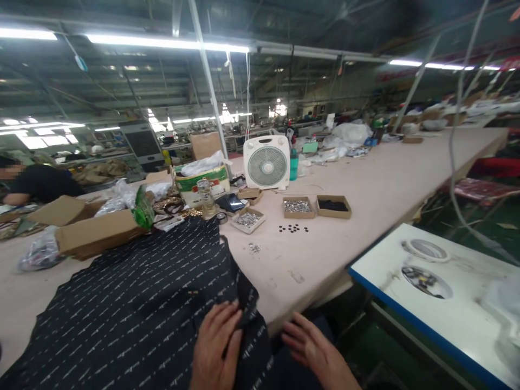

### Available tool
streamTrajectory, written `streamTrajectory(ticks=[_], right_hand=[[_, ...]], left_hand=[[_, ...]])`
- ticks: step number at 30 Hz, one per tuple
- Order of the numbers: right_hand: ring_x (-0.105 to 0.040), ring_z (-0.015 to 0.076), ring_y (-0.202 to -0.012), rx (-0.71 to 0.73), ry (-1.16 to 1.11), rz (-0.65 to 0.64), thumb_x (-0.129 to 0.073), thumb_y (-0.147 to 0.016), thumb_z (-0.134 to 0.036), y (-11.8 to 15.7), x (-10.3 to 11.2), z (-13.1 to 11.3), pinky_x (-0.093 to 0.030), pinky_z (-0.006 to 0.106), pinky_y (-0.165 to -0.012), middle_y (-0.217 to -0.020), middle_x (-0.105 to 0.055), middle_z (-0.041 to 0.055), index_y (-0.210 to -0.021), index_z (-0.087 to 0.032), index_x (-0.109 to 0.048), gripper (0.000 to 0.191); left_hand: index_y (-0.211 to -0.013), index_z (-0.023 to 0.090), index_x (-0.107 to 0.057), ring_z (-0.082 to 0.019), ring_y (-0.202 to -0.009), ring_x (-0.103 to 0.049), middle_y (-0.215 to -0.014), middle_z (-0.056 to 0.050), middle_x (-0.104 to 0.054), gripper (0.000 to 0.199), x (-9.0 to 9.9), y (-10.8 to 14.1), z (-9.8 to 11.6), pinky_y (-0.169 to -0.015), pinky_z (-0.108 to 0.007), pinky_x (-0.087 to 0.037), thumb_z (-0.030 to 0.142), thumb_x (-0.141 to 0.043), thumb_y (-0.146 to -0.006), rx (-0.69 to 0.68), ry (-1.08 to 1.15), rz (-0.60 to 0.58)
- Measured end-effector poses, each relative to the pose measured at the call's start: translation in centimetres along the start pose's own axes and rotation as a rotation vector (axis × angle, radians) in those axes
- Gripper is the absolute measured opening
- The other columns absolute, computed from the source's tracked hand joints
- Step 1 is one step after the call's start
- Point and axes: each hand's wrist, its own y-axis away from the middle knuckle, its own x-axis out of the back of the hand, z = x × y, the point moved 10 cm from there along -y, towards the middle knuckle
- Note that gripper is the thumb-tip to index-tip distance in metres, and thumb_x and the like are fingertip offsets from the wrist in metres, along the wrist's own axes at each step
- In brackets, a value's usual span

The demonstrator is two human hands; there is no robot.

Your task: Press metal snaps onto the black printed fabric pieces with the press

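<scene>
Dark fabric with rows of pale printed lettering (134, 303) is spread over the left part of the table and hangs past its near edge. My left hand (217, 344) rests on the fabric near that edge, its fingers bent and pressed together on the cloth; whether they pinch a fold is unclear. To the right, past the table edge, my right hand (312, 346) is in the air with its fingers apart and nothing in it.
On the table (374, 179) are small boxes of metal parts (298, 207) and black pieces (333, 205), loose black discs (293, 228), a white fan (268, 162) and a cardboard box (97, 233). A white stand (467, 303) is at right; a person (44, 181) sits far left.
</scene>
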Motion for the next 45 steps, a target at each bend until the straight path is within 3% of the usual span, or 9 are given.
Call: streamTrajectory(ticks=[3,6,15,19,23,28,34,41,45], right_hand=[[-0.065,0.0322,-0.119,0.107,0.116,0.018,-0.073,-0.076,-0.061,-2.4,-3.0,-4.1,-0.048,0.047,-0.106,-0.127,-0.070,0.0151,-0.142,-0.022,-0.056,0.079],[-0.070,0.0286,-0.102,0.185,0.348,0.149,-0.068,-0.081,-0.047,-3.3,-1.7,-6.1,-0.052,0.041,-0.097,-0.107,-0.077,0.0086,-0.115,-0.022,-0.073,0.042],[-0.069,0.0237,-0.090,0.213,0.385,0.266,-0.058,-0.093,-0.046,1.4,8.2,-6.6,-0.052,0.033,-0.084,-0.096,-0.076,0.0017,-0.101,-0.023,-0.074,0.029],[-0.070,0.0229,-0.091,0.210,0.458,0.281,-0.057,-0.095,-0.044,2.9,10.7,-6.9,-0.052,0.034,-0.086,-0.096,-0.076,0.0011,-0.099,-0.024,-0.073,0.026],[-0.068,0.0267,-0.105,0.223,0.636,0.357,-0.059,-0.093,-0.042,5.1,12.3,-8.3,-0.051,0.043,-0.097,-0.115,-0.073,0.0064,-0.119,-0.023,-0.067,0.033],[-0.048,0.0353,-0.135,0.478,1.023,0.427,-0.083,-0.072,-0.046,6.7,7.8,-13.2,-0.033,0.052,-0.116,-0.146,-0.055,0.0143,-0.145,-0.022,-0.049,0.084],[-0.068,0.0210,-0.092,0.221,0.978,0.132,-0.061,-0.084,-0.014,1.7,4.9,-7.6,-0.047,0.030,-0.083,-0.096,-0.074,0.0038,-0.102,-0.021,-0.071,0.022],[-0.059,0.0171,-0.085,0.297,0.892,0.157,-0.050,-0.074,-0.002,1.6,5.4,-7.3,-0.042,0.027,-0.078,-0.087,-0.062,0.0018,-0.087,-0.019,-0.062,0.025],[-0.058,0.0171,-0.087,0.295,0.830,0.187,-0.049,-0.074,-0.002,1.9,5.2,-7.6,-0.041,0.027,-0.079,-0.089,-0.062,0.0012,-0.088,-0.020,-0.059,0.025]], left_hand=[[-0.130,0.026,-0.061,-0.029,-0.118,-0.064,-0.125,-0.007,-0.071,0.040,-3.0,0.9,6.3,-0.094,-0.049,-0.061,0.025,-0.059,-0.090,-0.234,0.042,-0.149],[-0.122,0.022,-0.065,-0.029,-0.115,-0.066,-0.123,-0.009,-0.072,0.036,-3.9,0.7,9.2,-0.091,-0.044,-0.063,0.028,-0.062,-0.086,-0.345,0.168,-0.255],[-0.151,0.015,-0.036,-0.034,-0.150,-0.029,-0.159,-0.019,-0.037,0.077,0.0,-10.3,6.3,-0.122,-0.055,-0.031,0.034,-0.074,-0.086,-0.346,-0.044,-0.156],[-0.154,0.014,-0.032,-0.037,-0.144,-0.039,-0.155,-0.020,-0.044,0.104,-5.9,-13.5,8.0,-0.124,-0.057,-0.024,0.057,-0.081,-0.073,-0.448,0.018,-0.500],[-0.133,0.024,-0.059,-0.027,-0.108,-0.068,-0.121,-0.007,-0.072,0.052,-12.6,-11.0,8.6,-0.098,-0.040,-0.050,0.041,-0.071,-0.086,-0.264,0.269,-1.017],[-0.111,0.026,-0.072,-0.021,-0.096,-0.069,-0.106,-0.001,-0.076,0.023,-14.5,-8.6,11.4,-0.084,-0.028,-0.049,0.030,-0.063,-0.090,-0.157,0.584,-1.191],[-0.119,0.028,-0.065,-0.028,-0.103,-0.069,-0.111,-0.001,-0.075,0.050,-14.4,-7.8,11.5,-0.085,-0.033,-0.050,0.030,-0.080,-0.072,-0.181,0.453,-1.220],[-0.094,0.019,-0.065,-0.032,-0.089,-0.070,-0.095,-0.012,-0.073,0.023,-14.5,-6.4,9.4,-0.072,-0.037,-0.048,0.011,-0.046,-0.083,-0.459,0.001,-1.167],[-0.082,0.020,-0.060,-0.024,-0.085,-0.066,-0.087,-0.006,-0.070,0.021,-14.6,-7.7,9.4,-0.071,-0.031,-0.044,0.008,-0.044,-0.078,-0.267,0.254,-1.091]])
